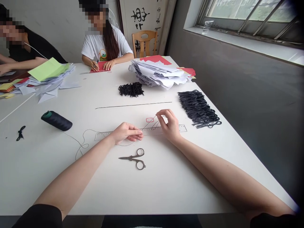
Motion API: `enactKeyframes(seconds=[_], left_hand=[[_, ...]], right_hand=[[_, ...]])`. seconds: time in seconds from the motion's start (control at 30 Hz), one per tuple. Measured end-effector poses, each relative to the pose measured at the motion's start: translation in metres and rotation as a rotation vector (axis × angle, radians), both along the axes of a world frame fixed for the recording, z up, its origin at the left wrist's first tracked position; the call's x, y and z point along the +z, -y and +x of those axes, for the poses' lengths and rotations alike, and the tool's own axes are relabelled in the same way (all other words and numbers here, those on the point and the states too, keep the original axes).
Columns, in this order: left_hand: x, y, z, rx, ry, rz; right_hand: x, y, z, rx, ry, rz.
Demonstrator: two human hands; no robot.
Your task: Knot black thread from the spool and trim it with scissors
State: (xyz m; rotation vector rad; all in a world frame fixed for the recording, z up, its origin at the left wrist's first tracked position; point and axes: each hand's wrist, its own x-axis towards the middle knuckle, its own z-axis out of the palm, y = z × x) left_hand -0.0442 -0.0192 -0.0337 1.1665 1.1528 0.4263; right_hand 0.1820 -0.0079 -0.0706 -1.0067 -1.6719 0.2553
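A thin dark thread [149, 123] runs taut between my two hands above a clear ruler [182, 128]. My left hand [127, 131] pinches it between thumb and fingers. My right hand [169, 125] grips the other end in a fingertip pinch, with a small loop of thread hanging beside it. From the left hand the thread trails in loose curls to a spool of black thread [57, 120] lying on its side. Small metal scissors [132, 157] lie partly open nearer me. A red outlined rectangle [149, 120] shows on the table behind the ruler.
Beyond my hands lie a straight black cord [133, 105], a bundle of short black cords [131, 89] and a row of looped black cords [198, 107]. Paper stacks [159, 74] stand further back. A person [106, 44] writes on red paper; another person [35, 47] sits left.
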Motion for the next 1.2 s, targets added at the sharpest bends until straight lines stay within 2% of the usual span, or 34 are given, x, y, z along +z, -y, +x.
enactKeyframes(seconds=[0.27, 0.67, 1.03, 1.2], left_hand=[[0.000, -0.001, 0.000, 0.009, 0.001, -0.043], [0.000, -0.003, -0.001, -0.066, -0.003, -0.031], [-0.004, -0.003, 0.000, -0.027, -0.023, -0.047], [-0.006, -0.004, -0.003, -0.074, -0.001, -0.014]], right_hand=[[-0.003, -0.002, 0.001, -0.041, -0.055, -0.084], [-0.008, -0.004, 0.000, -0.061, -0.094, -0.194], [-0.011, -0.007, 0.001, -0.089, -0.100, -0.176], [-0.009, -0.006, 0.001, -0.110, -0.146, -0.132]])
